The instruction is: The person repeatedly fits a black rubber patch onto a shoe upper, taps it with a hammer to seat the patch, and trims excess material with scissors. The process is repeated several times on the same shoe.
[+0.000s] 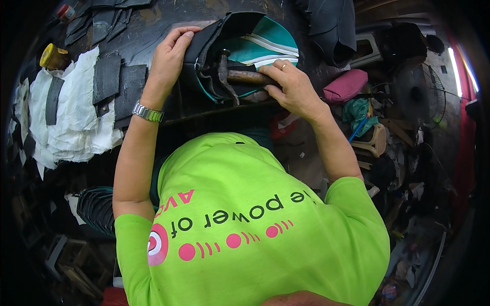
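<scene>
A black and teal sewn piece [278,38] with white stripes lies at the front edge of the dark table, gaping like an open bag. My left hand [173,53] is closed on its black left side, thumb and fingers at the edge. Inside the opening rests a hammer [223,76], its metal head to the left and its wooden handle pointing right. The fingers of my right hand [293,84] curl over the end of that handle, beside the white stripe. Part of the handle end is hidden under them.
White cloth [76,117] with dark grey strips [107,79] lies left, near a yellow tin [53,57]. More black pieces [104,23] sit at the far left. Rightward are a black textured piece [334,30], a pink pouch [346,85], a fan [418,94] and a beige plastic stool [372,140].
</scene>
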`<state>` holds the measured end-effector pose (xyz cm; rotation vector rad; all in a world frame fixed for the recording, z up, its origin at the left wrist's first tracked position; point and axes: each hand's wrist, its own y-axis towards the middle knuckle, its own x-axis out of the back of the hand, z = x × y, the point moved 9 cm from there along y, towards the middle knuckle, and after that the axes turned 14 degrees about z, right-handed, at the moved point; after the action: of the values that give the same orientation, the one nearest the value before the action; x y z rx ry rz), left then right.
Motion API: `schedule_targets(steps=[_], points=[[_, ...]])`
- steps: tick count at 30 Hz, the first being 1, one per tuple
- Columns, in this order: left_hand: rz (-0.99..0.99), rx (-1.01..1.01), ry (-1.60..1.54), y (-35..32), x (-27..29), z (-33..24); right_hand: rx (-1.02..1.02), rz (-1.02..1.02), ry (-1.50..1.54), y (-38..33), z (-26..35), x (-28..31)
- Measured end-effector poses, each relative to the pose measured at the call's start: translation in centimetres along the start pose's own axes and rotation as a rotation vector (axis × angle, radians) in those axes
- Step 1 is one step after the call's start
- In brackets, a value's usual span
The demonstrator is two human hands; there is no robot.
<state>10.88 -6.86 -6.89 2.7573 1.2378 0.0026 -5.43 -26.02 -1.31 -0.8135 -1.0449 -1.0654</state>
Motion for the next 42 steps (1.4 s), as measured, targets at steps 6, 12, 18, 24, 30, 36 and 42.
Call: schedule_targets(steps=[6, 12, 18, 24, 30, 36, 42], points=[[0.034, 0.019, -0.183, 0.0, -0.2, -0.2, 0.055, -0.183, 0.431, -0.8, 0.7, 3.7], [0.073, 0.028, -0.191, 0.2, 0.1, 0.4, -0.176, 0.100, 0.255, 1.2, 3.1, 0.3], [-0.017, -0.054, -0.302, -0.8, 1.0, -3.7, -0.205, 0.036, 0.430, 1.5, -0.5, 2.8], [-0.095, -0.411, 0.422, -7.3, 0.7, -18.2, -0.107, -0.564, 0.577, 0.9, -7.6, 5.3], [0.251, -0.340, 1.072, -6.5, -10.7, -13.2, -0.337, -0.435, -0.008, 3.3, -7.3, 4.5], [0.055, -0.537, 0.785, -8.7, -8.9, -12.1, 0.265, -0.454, 0.251, 1.6, 7.1, 6.0], [-0.256, -0.317, 0.560, -12.3, 0.8, -9.3, 0.204, -0.184, -0.062, 3.1, 12.1, 1.0]])
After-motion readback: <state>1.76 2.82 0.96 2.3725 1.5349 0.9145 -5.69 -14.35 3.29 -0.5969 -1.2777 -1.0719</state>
